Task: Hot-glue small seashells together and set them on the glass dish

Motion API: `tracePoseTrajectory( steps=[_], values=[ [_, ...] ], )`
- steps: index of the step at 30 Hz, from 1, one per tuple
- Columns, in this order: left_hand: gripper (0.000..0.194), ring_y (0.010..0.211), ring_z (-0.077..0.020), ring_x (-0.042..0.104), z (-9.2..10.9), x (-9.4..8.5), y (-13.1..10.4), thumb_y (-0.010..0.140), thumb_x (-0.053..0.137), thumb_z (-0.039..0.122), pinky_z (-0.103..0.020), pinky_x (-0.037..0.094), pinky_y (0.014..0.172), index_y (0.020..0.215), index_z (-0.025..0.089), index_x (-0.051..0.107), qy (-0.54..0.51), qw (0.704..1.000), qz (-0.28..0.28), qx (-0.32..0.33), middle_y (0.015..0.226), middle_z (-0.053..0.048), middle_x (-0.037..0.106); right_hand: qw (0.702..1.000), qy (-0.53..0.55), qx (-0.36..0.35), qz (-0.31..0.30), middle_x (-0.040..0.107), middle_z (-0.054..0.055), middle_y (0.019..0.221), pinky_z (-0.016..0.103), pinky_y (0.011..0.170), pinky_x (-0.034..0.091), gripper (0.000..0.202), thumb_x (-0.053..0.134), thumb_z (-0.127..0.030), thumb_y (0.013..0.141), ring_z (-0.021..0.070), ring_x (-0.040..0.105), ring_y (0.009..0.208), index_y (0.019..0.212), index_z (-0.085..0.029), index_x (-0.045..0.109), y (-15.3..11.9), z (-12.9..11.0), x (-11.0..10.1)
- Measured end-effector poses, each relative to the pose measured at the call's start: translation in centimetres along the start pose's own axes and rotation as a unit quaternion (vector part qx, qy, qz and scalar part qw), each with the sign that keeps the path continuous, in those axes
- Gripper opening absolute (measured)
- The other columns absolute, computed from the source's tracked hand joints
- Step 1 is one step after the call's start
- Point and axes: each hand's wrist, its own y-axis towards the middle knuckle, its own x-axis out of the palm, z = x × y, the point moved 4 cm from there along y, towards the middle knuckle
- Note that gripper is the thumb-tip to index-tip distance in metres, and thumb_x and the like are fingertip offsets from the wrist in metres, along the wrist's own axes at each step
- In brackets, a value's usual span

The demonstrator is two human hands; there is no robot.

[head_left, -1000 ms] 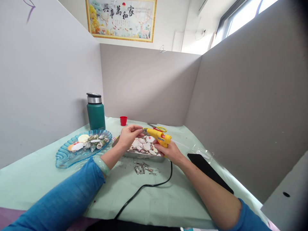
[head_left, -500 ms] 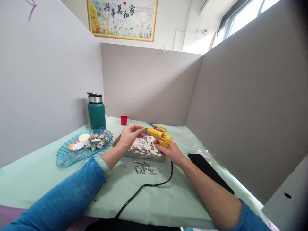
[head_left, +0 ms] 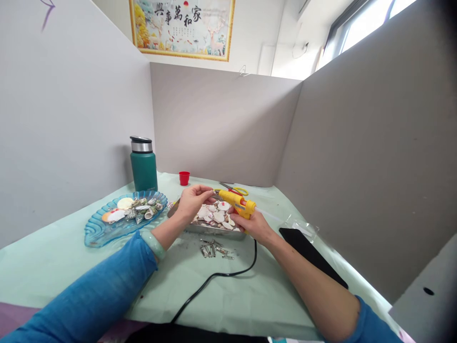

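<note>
My right hand (head_left: 252, 225) is wrapped round the handle of a yellow glue gun (head_left: 236, 201), whose nozzle points left. A clear stick comes out of its rear end. My left hand (head_left: 194, 201) is closed in a pinch at the nozzle tip; what lies between its fingertips is too small to name. Below both hands is a metal tray (head_left: 214, 232) of flat pale shells (head_left: 218, 216). Several small metal pins (head_left: 213, 248) lie in front of the tray.
On the left, a blue glass dish (head_left: 103, 234) of shells stands before a green bottle (head_left: 144, 170). Behind are a red cup (head_left: 184, 178) and scissors (head_left: 240, 191). A black flat object (head_left: 312, 257) lies right. A black cable (head_left: 214, 275) crosses the front; grey panels surround the table.
</note>
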Motion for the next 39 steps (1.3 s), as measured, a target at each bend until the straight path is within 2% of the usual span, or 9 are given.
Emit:
tracePoseTrajectory(
  steps=[26, 39],
  values=[
    [0.031, 0.061, -0.0177, 0.068, -0.27, -0.32, 0.21, 0.06, 0.079, 0.03, -0.03, 0.055, 0.063, 0.08, 0.01, 0.064, 0.008, 1.0, 0.012, 0.008, 0.063, -0.006, 0.069, 1.0, -0.018, -0.012, 0.016, 0.046, -0.006, 0.053, 0.022, 0.047, 0.035, 0.016, 0.058, -0.03, 0.075, 0.0082, 0.039, 0.045, 0.086, -0.019, 0.058, -0.06, -0.07, 0.05],
    [0.023, 0.06, -0.0174, 0.068, -0.05, -0.12, 0.1, 0.064, 0.075, 0.029, -0.031, 0.055, 0.063, 0.076, 0.012, 0.063, 0.036, 0.998, 0.015, 0.039, 0.062, -0.004, 0.068, 0.999, -0.049, -0.02, 0.013, 0.048, -0.004, 0.057, 0.023, 0.049, 0.039, 0.016, 0.057, -0.031, 0.076, 0.0086, 0.042, 0.047, 0.086, -0.019, 0.059, 0.02, -0.07, 0.08]
  ],
)
